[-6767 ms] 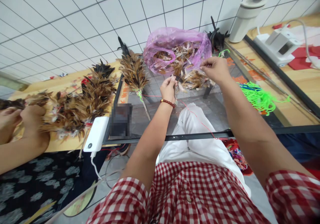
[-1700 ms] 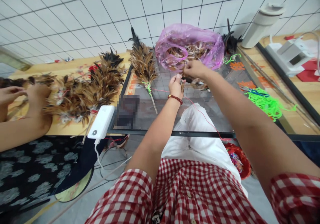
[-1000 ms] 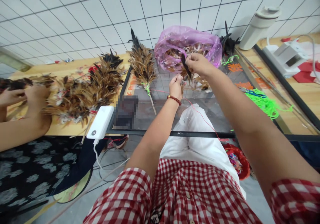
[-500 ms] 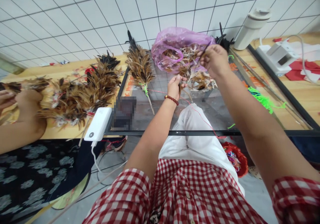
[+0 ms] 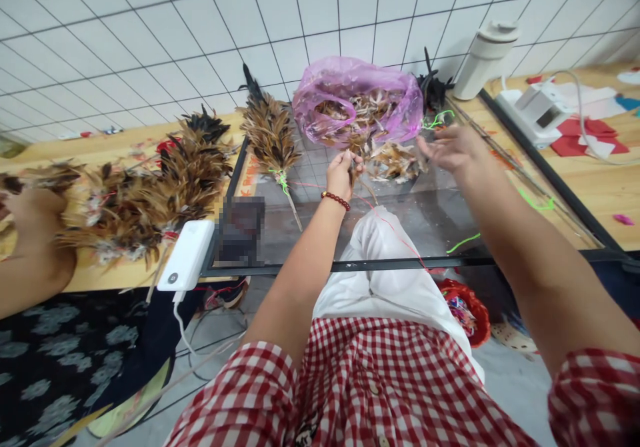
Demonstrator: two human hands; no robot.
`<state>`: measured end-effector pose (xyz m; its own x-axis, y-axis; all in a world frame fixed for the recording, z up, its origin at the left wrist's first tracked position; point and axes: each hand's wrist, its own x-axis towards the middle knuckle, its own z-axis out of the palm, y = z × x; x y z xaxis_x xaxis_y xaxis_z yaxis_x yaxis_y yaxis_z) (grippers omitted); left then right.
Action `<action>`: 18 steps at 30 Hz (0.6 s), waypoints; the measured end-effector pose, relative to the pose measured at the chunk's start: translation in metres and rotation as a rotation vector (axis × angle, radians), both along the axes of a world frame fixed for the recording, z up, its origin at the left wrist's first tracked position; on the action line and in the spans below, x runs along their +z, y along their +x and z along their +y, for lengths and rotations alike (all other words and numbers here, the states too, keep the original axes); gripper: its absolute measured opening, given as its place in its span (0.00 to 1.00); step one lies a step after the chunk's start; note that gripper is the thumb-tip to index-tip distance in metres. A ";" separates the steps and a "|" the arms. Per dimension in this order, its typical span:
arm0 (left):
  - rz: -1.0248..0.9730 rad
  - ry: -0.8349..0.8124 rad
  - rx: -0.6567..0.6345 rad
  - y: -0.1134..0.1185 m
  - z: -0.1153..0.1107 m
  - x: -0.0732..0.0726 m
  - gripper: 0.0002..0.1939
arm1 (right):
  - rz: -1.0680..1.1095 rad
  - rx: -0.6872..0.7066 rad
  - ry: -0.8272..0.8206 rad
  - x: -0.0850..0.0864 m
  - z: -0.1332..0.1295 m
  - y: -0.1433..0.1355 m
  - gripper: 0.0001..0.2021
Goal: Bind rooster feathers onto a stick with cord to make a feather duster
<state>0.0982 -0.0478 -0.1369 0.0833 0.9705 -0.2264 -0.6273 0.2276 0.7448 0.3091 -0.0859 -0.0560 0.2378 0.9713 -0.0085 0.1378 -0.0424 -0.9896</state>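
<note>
My left hand (image 5: 344,175), with a beaded bracelet at the wrist, pinches a small dark feather piece over the glass tabletop. A thin red thread (image 5: 395,228) runs past it. My right hand (image 5: 450,148) is blurred, its fingers apart, above the glass to the right of loose feathers (image 5: 394,162); I make out nothing in it. Behind both hands a pink plastic bag (image 5: 367,77) holds brown and white feathers. Left of my left hand lies a brown feather bundle (image 5: 270,130) on a stick, tied with green string (image 5: 283,181).
Feather bundles (image 5: 150,200) cover the left table, beside another person's arm (image 5: 37,247). A white power bank (image 5: 186,255) lies at the front edge. At the right are a white bottle (image 5: 485,60), a power strip (image 5: 530,117) and thin sticks (image 5: 500,150).
My right hand has moved right and down, away from the bag, and its fingers have opened; the dark feather it held no longer shows. The camera view has shifted slightly.
</note>
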 end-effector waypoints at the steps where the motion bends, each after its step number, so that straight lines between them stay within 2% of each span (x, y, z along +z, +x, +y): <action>1: -0.003 0.007 -0.001 0.000 0.000 0.000 0.17 | 0.011 0.014 -0.039 -0.006 -0.005 -0.009 0.12; 4: -0.011 0.020 -0.003 -0.001 -0.001 0.000 0.18 | 0.069 0.083 -0.220 -0.023 -0.008 -0.024 0.06; 6: -0.012 0.010 -0.003 -0.001 -0.001 0.001 0.17 | 0.027 0.050 -0.255 -0.031 0.001 -0.014 0.07; 7: -0.011 0.002 -0.002 -0.001 -0.002 0.001 0.16 | -0.057 -0.015 -0.237 -0.033 0.010 -0.002 0.10; 9: -0.008 -0.010 -0.009 0.000 -0.002 0.002 0.17 | -0.339 -0.255 -0.127 -0.035 0.029 0.030 0.10; 10: -0.005 -0.012 -0.012 0.001 -0.003 0.003 0.17 | -0.524 -0.381 -0.131 -0.035 0.039 0.047 0.08; 11: 0.000 -0.013 -0.017 0.001 -0.003 0.003 0.18 | -0.656 -0.447 -0.152 -0.036 0.048 0.062 0.08; 13: 0.013 -0.009 -0.023 0.002 -0.002 0.004 0.19 | -0.827 -0.452 -0.197 -0.037 0.061 0.084 0.15; 15: 0.027 0.003 -0.024 0.003 -0.002 0.003 0.19 | -0.884 -0.414 -0.224 -0.040 0.069 0.094 0.22; 18: 0.038 0.013 -0.027 0.003 -0.001 0.002 0.19 | -0.956 -0.449 -0.267 -0.047 0.076 0.095 0.18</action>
